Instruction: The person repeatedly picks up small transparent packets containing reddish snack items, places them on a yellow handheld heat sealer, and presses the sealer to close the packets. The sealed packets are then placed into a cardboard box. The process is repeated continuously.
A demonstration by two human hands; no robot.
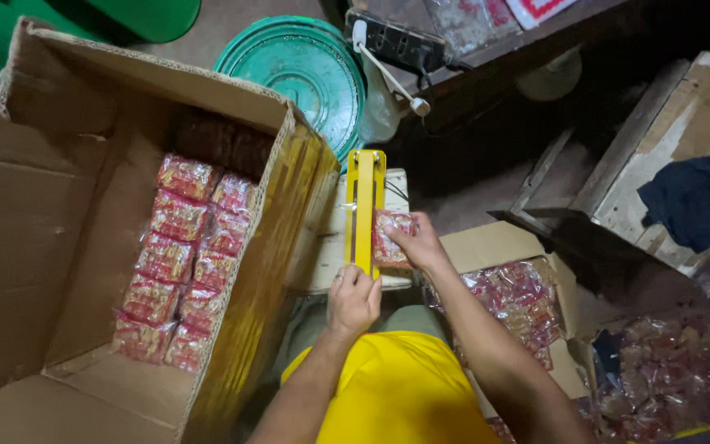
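Left hand [352, 298] clenched over near end of yellow sealer arm [365, 207], pressing down. Right hand [417, 243] pinching small red snack packet [391, 238], packet edge laid under sealer arm. Large cardboard box [59, 230] at left, with two rows of sealed red packets [181, 261]. Smaller carton [499, 247] of loose packets at right. Green round lid [301, 70] beyond.

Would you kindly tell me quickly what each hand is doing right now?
Left hand: closed, pressing down on the yellow sealer bar.
Right hand: closed on a small red packet.
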